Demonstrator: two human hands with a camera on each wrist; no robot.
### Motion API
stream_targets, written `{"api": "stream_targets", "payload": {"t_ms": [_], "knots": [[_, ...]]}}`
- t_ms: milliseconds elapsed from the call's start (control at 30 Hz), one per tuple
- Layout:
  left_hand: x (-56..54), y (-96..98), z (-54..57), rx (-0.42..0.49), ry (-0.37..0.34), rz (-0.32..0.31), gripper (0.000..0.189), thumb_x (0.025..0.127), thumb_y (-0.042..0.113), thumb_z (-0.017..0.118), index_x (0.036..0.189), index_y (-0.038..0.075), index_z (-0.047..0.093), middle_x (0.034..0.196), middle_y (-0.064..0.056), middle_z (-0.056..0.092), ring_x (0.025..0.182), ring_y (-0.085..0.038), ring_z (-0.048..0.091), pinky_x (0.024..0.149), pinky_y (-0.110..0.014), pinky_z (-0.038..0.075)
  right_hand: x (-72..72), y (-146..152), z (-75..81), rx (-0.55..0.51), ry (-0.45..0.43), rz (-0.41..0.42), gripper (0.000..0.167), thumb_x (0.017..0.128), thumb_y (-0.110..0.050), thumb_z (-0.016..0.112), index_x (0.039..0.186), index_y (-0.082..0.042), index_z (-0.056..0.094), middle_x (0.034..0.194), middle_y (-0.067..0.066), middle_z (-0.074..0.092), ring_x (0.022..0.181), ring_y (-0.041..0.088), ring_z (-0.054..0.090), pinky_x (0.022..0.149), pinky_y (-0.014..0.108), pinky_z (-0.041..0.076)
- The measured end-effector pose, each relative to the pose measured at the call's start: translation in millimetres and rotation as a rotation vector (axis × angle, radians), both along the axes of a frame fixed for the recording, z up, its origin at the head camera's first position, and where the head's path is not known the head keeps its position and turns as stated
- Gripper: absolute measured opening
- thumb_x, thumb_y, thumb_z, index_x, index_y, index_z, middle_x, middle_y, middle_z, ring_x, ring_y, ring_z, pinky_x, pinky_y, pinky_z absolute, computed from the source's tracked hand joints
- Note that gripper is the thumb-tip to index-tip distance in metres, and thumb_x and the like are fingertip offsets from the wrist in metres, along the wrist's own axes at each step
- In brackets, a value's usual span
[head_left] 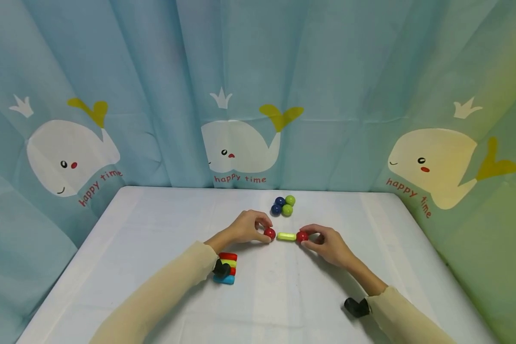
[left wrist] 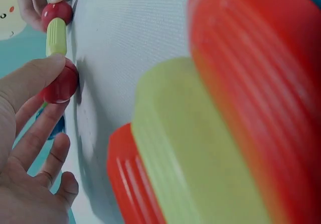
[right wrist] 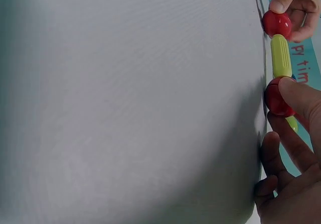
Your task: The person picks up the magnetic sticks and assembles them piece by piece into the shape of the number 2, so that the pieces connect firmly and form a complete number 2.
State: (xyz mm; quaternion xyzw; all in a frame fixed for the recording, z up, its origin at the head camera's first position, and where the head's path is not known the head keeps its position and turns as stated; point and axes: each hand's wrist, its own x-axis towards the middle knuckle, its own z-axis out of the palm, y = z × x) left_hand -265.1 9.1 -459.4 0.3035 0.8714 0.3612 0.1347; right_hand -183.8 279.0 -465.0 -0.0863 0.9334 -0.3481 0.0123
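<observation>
My left hand (head_left: 246, 227) pinches a glossy red ball (head_left: 269, 233) between thumb and fingers, just left of a short yellow-green ribbed rod (head_left: 286, 237). A narrow gap shows between that ball and the rod in the head view. At the rod's other end, my right hand (head_left: 332, 246) holds a second red ball (head_left: 302, 237), which meets the rod's tip. In the right wrist view, the thumb presses on this red ball (right wrist: 276, 98) with the fingers beneath it; the ring and little fingers are loosely curled.
Beyond the hands sits a cluster of dark blue balls (head_left: 276, 209) and green balls (head_left: 287, 210). Red, yellow-green and blue rods (head_left: 228, 257) lie side by side under my left wrist. A whale-print curtain (head_left: 241, 143) surrounds the white table (head_left: 258, 306).
</observation>
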Motion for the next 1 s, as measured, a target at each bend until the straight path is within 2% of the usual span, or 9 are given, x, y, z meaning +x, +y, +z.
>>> {"api": "stream_targets", "payload": {"t_ms": [100, 267, 533, 733, 1000], "knots": [[-0.2, 0.9, 0.2, 0.002, 0.005, -0.013, 0.031, 0.073, 0.031, 0.081, 0.101, 0.026, 0.069, 0.091, 0.016, 0.068, 0.090, -0.015, 0.056, 0.078, -0.025, 0.045, -2.0, -2.0, -0.1, 0.007, -0.006, -0.005, 0.035, 0.083, -0.027, 0.073, 0.117, -0.024, 0.064, 0.103, -0.001, 0.064, 0.072, 0.015, 0.052, 0.059, 0.023, 0.044], [0.5, 1.6, 0.9, -0.013, 0.012, -0.007, 0.026, 0.072, 0.031, 0.082, 0.094, 0.029, 0.070, 0.088, 0.017, 0.067, 0.089, -0.016, 0.056, 0.076, -0.025, 0.044, -2.9, -5.1, 0.3, 0.007, -0.015, -0.009, 0.035, 0.083, -0.026, 0.072, 0.116, -0.025, 0.064, 0.104, -0.001, 0.064, 0.073, 0.015, 0.051, 0.061, 0.023, 0.044], [-0.6, -2.1, -1.1, -0.007, 0.031, -0.009, 0.026, 0.072, 0.031, 0.082, 0.094, 0.028, 0.069, 0.087, 0.017, 0.066, 0.085, -0.015, 0.055, 0.074, -0.024, 0.044, -3.5, -9.3, -0.8, -0.014, -0.003, -0.006, 0.037, 0.083, -0.025, 0.072, 0.118, -0.022, 0.063, 0.106, 0.000, 0.065, 0.073, 0.017, 0.051, 0.060, 0.024, 0.044], [-1.0, -15.0, -0.7, -0.005, -0.001, 0.018, 0.026, 0.073, 0.031, 0.081, 0.096, 0.028, 0.069, 0.089, 0.015, 0.066, 0.085, -0.016, 0.054, 0.074, -0.025, 0.044, -5.8, -21.0, -2.0, -0.049, 0.023, -0.004, 0.034, 0.083, -0.025, 0.072, 0.115, -0.020, 0.063, 0.107, 0.001, 0.066, 0.073, 0.017, 0.053, 0.061, 0.023, 0.046], [-3.8, -41.9, -0.4, 0.011, -0.023, 0.054, 0.025, 0.075, 0.030, 0.079, 0.097, 0.026, 0.069, 0.091, 0.011, 0.066, 0.081, -0.015, 0.053, 0.072, -0.026, 0.045, -12.3, -48.2, -2.5, -0.073, 0.012, -0.020, 0.034, 0.083, -0.028, 0.072, 0.116, -0.021, 0.064, 0.104, 0.000, 0.067, 0.074, 0.016, 0.054, 0.060, 0.024, 0.048]]}}
